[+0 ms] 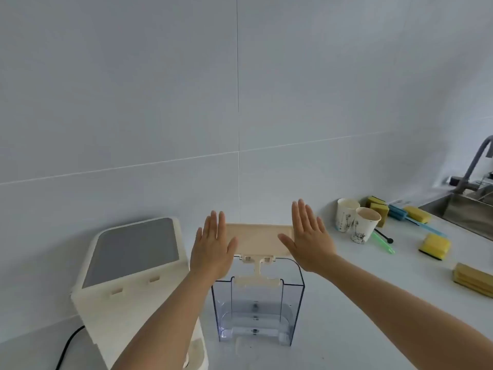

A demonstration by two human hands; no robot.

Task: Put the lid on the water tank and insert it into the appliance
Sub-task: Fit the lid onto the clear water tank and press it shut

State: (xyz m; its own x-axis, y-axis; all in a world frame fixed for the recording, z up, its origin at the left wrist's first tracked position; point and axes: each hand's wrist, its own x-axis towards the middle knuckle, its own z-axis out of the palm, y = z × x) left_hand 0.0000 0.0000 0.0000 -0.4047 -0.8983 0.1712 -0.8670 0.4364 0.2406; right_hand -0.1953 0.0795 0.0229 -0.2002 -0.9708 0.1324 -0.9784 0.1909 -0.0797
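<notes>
No words, numbers or signs could be read anywhere. The two paper cups (354, 220) had dark drawings on their sides, but these were pictures, too small and blurry to make out, and not letters.

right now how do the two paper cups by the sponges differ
The rear paper cup stands nearer the wall and partly hidden; the front paper cup stands closer, fully visible, overlapping it. The front one looks slightly tilted. Both are white, printed, upright and open-topped.
</notes>
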